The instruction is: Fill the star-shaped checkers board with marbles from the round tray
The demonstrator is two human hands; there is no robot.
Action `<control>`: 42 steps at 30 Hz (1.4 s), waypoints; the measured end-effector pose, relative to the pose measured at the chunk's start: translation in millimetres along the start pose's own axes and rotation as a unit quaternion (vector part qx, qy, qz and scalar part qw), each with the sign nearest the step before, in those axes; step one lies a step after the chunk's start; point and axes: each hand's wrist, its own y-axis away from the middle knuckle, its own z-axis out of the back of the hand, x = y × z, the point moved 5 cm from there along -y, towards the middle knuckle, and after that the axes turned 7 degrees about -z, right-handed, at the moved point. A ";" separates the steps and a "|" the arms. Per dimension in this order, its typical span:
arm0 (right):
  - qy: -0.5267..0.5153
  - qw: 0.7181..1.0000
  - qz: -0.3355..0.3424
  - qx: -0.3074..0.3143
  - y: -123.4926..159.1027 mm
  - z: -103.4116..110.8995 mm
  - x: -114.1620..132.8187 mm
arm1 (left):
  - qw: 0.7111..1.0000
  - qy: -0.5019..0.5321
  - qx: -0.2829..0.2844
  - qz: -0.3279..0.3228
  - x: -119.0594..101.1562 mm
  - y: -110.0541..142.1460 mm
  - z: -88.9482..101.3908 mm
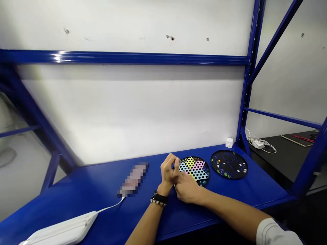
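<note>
Close two-handed work, it seems, in the lower centre: left hand [169, 172] and right hand [188, 189] meet at the left side of the star-patterned game board [200, 174], fingers curled together, whether clamped on anything I can't tell. The next move looks to call for a steady touch.

Left forearm [149, 223] extends up from the lower edge; left hand [168, 173] raised, fingers [170, 158] curled. Right forearm [230, 208] angles in from lower right; right hand [188, 188] back-upward, against the left in view. Fingertips partly hidden; grip unclear.
</note>
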 end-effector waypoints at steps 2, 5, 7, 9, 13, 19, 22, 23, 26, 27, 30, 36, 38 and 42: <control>0.004 1.000 0.011 -0.026 0.7 -2.8 2.8 | 1.000 0.001 -0.001 -0.001 0.2 -0.5 0.7; 0.012 0.998 0.052 -0.045 2.5 -7.2 9.9 | 1.000 -0.004 -0.008 -0.001 -0.2 -1.7 2.6; 0.020 0.996 0.077 -0.041 3.9 -11.7 13.7 | 1.000 -0.007 -0.005 0.003 -0.2 -1.6 2.0; 0.025 0.996 0.081 -0.028 4.7 -16.7 14.7 | 1.000 -0.010 0.007 0.007 0.8 -0.1 -0.7; 0.020 0.997 0.077 0.002 5.3 -21.5 15.2 | 1.000 -0.007 0.017 0.000 4.1 3.8 -5.2; -0.024 0.996 0.083 0.033 9.7 -8.1 22.3 | 1.000 0.000 0.014 -0.014 5.6 4.5 -4.7; -0.036 0.994 0.090 0.046 14.5 -5.2 26.6 | 1.000 -0.002 0.020 -0.006 6.9 5.3 -5.8; -0.038 0.994 0.087 0.049 16.1 -5.3 27.6 | 1.000 -0.002 0.023 -0.004 7.4 5.8 -6.4; -0.048 0.993 0.080 0.068 19.4 -4.9 30.5 | 1.000 -0.002 0.030 -0.003 8.1 6.9 -7.8; -0.058 0.992 0.082 0.075 19.2 -2.9 30.8 | 1.000 -0.003 0.031 -0.004 7.9 6.9 -7.8; -0.110 0.980 0.119 0.111 13.6 10.9 22.1 | 0.999 -0.007 0.030 -0.009 7.2 5.8 -6.6; -0.321 0.946 -0.036 0.016 5.5 63.6 -118.5 | 0.999 -0.019 0.044 -0.013 6.0 4.2 -7.0; -0.249 0.939 -0.220 -0.088 24.6 70.6 -198.8 | 0.998 -0.019 0.057 -0.014 5.6 5.1 -9.2; -0.067 0.873 -0.476 -0.082 78.7 53.1 -312.9 | 0.997 -0.014 0.079 -0.009 5.6 6.6 -13.0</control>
